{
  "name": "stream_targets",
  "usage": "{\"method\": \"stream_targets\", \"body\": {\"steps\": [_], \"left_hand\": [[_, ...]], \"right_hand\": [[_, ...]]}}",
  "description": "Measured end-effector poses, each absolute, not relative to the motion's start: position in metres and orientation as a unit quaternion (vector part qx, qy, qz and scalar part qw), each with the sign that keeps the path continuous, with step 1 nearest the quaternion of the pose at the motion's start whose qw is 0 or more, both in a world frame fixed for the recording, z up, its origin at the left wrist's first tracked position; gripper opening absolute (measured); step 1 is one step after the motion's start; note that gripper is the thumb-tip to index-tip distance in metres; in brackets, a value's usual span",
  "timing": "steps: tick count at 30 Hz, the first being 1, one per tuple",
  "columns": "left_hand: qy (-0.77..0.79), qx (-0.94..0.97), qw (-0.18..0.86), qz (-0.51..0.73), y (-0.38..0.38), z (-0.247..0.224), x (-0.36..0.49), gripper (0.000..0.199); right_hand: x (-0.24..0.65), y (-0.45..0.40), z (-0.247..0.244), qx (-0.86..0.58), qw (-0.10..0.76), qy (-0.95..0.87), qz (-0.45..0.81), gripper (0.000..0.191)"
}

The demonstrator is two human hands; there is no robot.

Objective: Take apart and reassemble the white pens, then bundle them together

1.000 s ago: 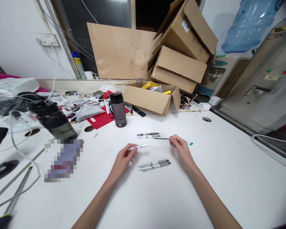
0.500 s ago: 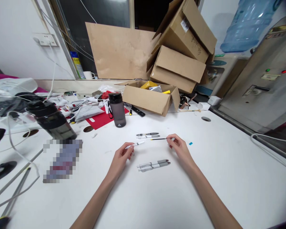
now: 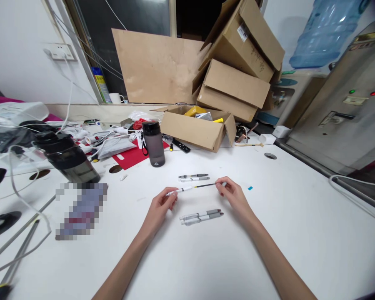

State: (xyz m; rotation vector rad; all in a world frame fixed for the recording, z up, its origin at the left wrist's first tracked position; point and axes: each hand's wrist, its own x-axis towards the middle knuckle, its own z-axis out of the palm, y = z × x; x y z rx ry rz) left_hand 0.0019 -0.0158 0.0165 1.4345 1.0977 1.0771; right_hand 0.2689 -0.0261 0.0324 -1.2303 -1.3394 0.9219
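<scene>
Between the fingers of my left hand (image 3: 163, 203) is a white pen barrel (image 3: 185, 189), its tip end pointing right. My right hand (image 3: 231, 191) pinches the far end of a thin dark pen refill (image 3: 204, 185) with a yellow band. The refill's left end meets the barrel's open end; how far inside it reaches I cannot tell. A small grey piece (image 3: 224, 183) also shows at my right fingertips. Two pens (image 3: 193, 177) lie just beyond my hands. Nearer me, two more white-and-grey pens (image 3: 201, 217) lie side by side.
A blue scrap (image 3: 250, 188) lies right of my right hand on the white table (image 3: 193, 262). Behind stand a dark bottle (image 3: 154, 146) and an open cardboard box (image 3: 193, 132). At left are a tilted black bottle (image 3: 70, 160), a blurred-out item (image 3: 84, 210) and cables.
My right hand has moved slightly left with the refill, and the barrel in my left hand has shifted a little right. Refill and barrel now line up end to end.
</scene>
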Motion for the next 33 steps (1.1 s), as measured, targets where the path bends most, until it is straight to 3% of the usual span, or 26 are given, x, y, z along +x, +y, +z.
{"method": "stream_targets", "body": {"steps": [9,14,19,26,33], "left_hand": [[0.466,0.631,0.48,0.392,-0.022,0.018,0.006,0.036],[0.468,0.631,0.478,0.393,-0.022,0.015,0.006,0.034],[0.46,0.617,0.49,0.409,-0.019,0.014,0.004,0.034],[0.457,0.604,0.492,0.43,-0.017,0.015,0.002,0.036],[0.462,0.608,0.486,0.425,-0.02,0.019,0.003,0.035]], "right_hand": [[0.252,-0.032,0.03,-0.503,0.435,-0.614,0.425,0.021],[0.251,-0.032,0.027,-0.502,0.426,-0.601,0.453,0.026],[0.258,-0.024,0.02,-0.492,0.476,-0.581,0.441,0.033],[0.263,-0.02,0.023,-0.487,0.596,-0.512,0.382,0.017],[0.255,-0.026,0.032,-0.48,0.598,-0.515,0.383,0.024]]}}
